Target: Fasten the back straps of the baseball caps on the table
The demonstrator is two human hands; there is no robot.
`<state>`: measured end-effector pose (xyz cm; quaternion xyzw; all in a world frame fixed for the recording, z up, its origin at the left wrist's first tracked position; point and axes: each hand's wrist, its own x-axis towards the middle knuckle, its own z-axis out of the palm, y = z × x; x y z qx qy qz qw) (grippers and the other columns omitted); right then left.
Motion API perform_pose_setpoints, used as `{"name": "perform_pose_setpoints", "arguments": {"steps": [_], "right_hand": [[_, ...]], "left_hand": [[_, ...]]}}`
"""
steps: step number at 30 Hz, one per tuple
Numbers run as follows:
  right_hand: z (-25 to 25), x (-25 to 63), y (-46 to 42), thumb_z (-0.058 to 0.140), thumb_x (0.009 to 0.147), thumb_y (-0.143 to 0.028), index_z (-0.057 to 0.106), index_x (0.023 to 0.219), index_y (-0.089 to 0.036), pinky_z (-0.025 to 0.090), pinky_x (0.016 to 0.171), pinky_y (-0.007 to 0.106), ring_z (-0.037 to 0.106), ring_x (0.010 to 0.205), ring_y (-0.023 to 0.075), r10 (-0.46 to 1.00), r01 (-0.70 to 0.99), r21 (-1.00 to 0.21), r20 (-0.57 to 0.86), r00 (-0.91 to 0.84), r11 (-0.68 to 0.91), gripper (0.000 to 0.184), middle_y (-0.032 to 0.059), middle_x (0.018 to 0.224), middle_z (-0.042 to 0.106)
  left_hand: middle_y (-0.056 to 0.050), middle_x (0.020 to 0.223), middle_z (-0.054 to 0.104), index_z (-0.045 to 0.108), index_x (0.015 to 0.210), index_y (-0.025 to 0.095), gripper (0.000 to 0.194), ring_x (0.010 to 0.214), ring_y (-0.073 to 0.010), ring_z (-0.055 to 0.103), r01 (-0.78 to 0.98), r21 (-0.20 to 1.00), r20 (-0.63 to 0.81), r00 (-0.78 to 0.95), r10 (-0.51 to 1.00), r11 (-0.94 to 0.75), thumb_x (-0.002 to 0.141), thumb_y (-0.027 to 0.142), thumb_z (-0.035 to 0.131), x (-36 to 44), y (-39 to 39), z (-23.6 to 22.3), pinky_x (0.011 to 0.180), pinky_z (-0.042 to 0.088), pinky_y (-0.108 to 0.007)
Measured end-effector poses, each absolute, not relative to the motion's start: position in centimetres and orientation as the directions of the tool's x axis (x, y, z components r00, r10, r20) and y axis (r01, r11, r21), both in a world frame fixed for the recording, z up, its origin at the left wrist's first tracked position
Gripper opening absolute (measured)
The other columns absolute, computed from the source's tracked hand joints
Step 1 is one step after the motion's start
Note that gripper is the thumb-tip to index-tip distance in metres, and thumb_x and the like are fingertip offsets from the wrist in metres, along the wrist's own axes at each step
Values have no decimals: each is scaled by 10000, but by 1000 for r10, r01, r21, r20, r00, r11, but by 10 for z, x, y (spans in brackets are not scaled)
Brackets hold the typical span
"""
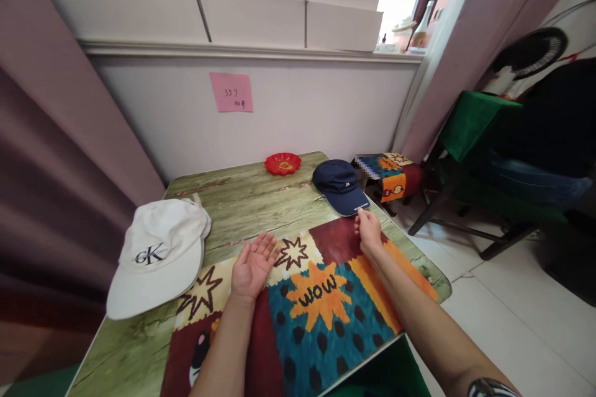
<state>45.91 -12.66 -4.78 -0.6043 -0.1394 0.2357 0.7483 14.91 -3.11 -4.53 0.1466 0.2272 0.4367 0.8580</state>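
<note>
My left hand (254, 265) is held palm up above the patterned mat (326, 356), fingers spread, with nothing in it. At the table's right side, my right hand (369, 229) has its fingers curled and its thumb at the brim tip of a navy baseball cap (339, 185). The fingers under that brim are partly hidden. The navy cap sits upright, brim toward me. To the left of my left hand lies a white baseball cap (162, 248) with dark letters on its front, its brim also facing my side.
A red scalloped dish (283, 164) stands at the back of the wood-grain table (233, 198). A pink note (231, 92) is stuck to the wall. Right of the table are a cloth-covered stool (395, 177), a green-draped chair (479, 118), a fan (535, 53) and a seated person (554, 130).
</note>
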Motion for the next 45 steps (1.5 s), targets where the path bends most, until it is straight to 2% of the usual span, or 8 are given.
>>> {"name": "perform_pose_setpoints", "arguments": {"steps": [6,14,23,26,29,32,38,45], "right_hand": [[-26,380,-84,688,765,-552,594,751,-188,320,368,177,425,415,66,774,-217,-963,-14,633,160,377,-52,557,545],[-53,309,-25,615,774,-568,544,726,-206,352,403,218,418,428,90,803,-254,-957,-41,595,139,373,-53,550,537],[-76,307,-34,669,750,-575,591,802,-195,404,437,212,480,472,95,876,-207,-970,12,482,127,392,-39,617,598],[-78,308,-34,655,766,-578,591,817,-198,413,437,195,491,481,88,879,-205,-972,6,477,118,389,-39,634,602],[-79,308,-33,671,754,-583,592,800,-198,420,435,190,494,473,83,883,-203,-972,5,470,114,395,-33,632,611],[-79,308,-34,683,744,-592,592,791,-197,426,434,188,496,472,81,884,-206,-972,4,468,114,408,-30,629,614],[-77,308,-35,682,755,-591,598,796,-193,438,440,182,502,487,80,882,-207,-972,0,471,110,408,-28,633,610],[-75,308,-36,681,758,-567,597,801,-193,439,435,179,509,486,80,885,-222,-970,-13,465,103,385,-32,629,608]], "left_hand": [[-175,1094,733,647,1175,99,360,969,-242,716,-683,470,-253,503,827,559,997,321,426,151,-42,-44,928,557,-448],[-156,1052,737,661,1107,99,316,945,-223,713,-684,514,-232,470,852,518,983,315,466,151,-55,-48,934,539,-417],[-172,1040,741,732,959,179,227,810,-244,701,-253,928,-179,342,923,274,788,326,750,144,-39,5,744,565,-402],[-111,963,745,742,920,199,214,807,-239,670,-86,994,-56,83,995,63,730,284,792,114,0,42,775,537,-394],[-96,1027,721,705,915,165,182,985,-251,628,159,984,123,-295,948,-78,759,259,720,67,40,73,908,472,-372],[-98,1066,706,679,928,160,188,1051,-255,602,340,940,208,-513,833,-25,744,199,665,21,63,84,955,425,-371],[-99,877,734,674,728,189,132,895,-265,652,521,841,218,-577,787,148,612,190,738,-17,67,67,826,458,-360],[-108,802,737,684,683,188,51,756,-249,643,616,757,230,-565,793,219,636,202,699,-20,69,58,743,455,-356]]}}
